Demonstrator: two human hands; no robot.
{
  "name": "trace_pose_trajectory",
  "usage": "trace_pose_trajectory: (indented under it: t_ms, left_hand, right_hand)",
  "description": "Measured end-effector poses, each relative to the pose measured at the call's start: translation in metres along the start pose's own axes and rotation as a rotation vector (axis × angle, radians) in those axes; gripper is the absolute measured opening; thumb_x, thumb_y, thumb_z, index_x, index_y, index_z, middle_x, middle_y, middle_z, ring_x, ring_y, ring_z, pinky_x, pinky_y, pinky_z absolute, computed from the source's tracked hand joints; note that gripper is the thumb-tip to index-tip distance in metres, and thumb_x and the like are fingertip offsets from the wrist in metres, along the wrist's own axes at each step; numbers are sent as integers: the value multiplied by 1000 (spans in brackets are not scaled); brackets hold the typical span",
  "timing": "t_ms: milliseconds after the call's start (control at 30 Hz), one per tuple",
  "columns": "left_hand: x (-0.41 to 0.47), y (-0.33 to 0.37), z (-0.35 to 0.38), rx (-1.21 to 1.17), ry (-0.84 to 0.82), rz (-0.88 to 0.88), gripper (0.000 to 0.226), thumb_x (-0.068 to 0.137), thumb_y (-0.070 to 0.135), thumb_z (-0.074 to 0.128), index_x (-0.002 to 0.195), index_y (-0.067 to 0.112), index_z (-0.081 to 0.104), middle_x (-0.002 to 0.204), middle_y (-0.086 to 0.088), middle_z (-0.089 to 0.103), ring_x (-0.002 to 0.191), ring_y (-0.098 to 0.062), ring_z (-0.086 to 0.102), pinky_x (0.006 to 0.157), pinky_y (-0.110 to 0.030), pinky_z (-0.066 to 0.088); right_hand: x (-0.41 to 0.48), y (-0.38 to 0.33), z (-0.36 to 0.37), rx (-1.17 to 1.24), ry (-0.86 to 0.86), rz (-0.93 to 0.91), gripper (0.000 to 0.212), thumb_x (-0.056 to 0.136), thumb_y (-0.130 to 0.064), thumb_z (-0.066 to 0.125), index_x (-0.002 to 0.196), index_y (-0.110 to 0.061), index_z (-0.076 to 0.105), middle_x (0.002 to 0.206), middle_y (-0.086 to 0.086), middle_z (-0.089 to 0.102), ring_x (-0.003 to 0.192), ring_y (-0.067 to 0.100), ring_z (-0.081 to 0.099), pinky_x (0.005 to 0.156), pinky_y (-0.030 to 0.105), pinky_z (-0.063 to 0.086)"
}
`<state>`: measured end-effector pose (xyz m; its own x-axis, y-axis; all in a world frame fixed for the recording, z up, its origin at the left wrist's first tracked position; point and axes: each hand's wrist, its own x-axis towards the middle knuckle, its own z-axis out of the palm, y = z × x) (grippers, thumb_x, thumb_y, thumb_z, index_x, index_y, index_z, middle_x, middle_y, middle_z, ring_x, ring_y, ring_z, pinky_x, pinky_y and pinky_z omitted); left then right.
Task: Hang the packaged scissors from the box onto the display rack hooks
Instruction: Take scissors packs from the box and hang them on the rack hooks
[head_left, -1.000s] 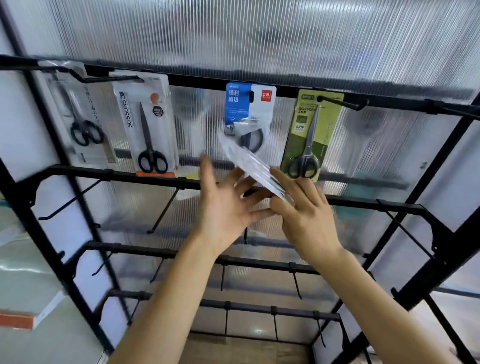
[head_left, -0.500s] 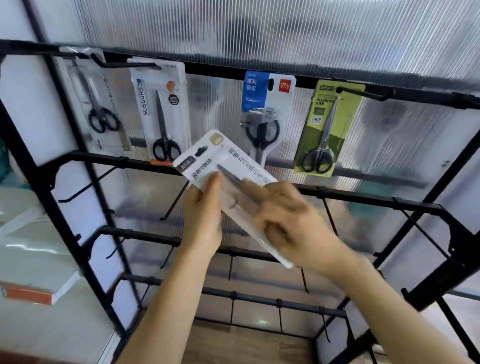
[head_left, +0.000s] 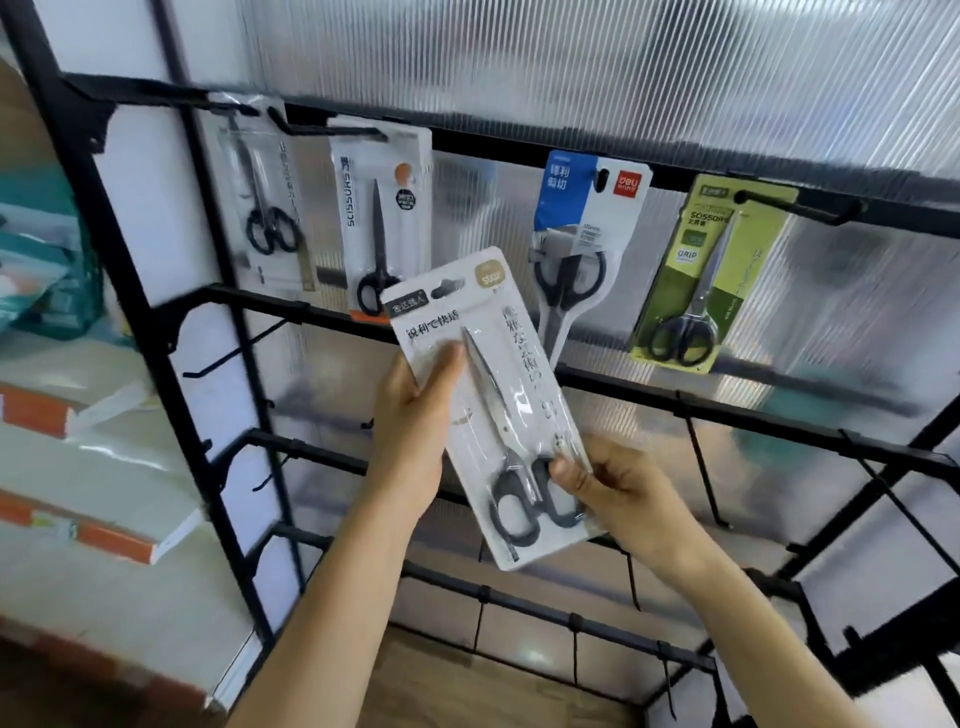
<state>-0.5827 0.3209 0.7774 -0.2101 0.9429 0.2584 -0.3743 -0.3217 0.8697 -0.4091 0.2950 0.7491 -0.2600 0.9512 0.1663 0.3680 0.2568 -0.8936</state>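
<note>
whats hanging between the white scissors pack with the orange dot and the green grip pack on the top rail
In the head view, one pack: the blue and white scissors pack, on its own hook between the white pack and the green pack.

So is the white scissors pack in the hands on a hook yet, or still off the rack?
Off the rack. The white scissors pack is tilted, held by the left hand and right hand, its hang slot free.

Four scissors packs hanging on the rack, one white pack held, two hands
</note>
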Motion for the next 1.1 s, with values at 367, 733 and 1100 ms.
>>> trace_pose_trajectory:
  t_ms: [367, 733, 1100]
  left_hand:
    - [-2, 2, -87, 513, -80, 32, 20, 90, 35, 50, 109, 35, 54, 102, 22, 63, 88, 12, 60, 79, -16, 47]
    - [62, 18, -181, 479, -123, 40, 14, 91, 24, 52, 92, 35, 61, 92, 21, 67, 81, -1, 66, 81, -26, 49]
    - [118, 41, -253, 503, -45, 67, 19, 91, 22, 52, 95, 37, 63, 95, 11, 69, 83, -3, 66, 79, -25, 45]
  right_hand:
    - [36, -11, 87, 382, 348, -71, 48, 69, -62, 63, 76, -14, 61, 65, 0, 52, 64, 16, 47, 63, 33, 38]
    - [111, -34, 166, 280, 409, -123, 24, 88, -19, 55, 64, -22, 56, 54, -12, 42, 55, 5, 37, 53, 15, 32]
    - [186, -84, 219, 322, 441, -240, 23, 88, -21, 55, 65, -22, 53, 51, -14, 39, 52, 2, 32, 54, 16, 30]
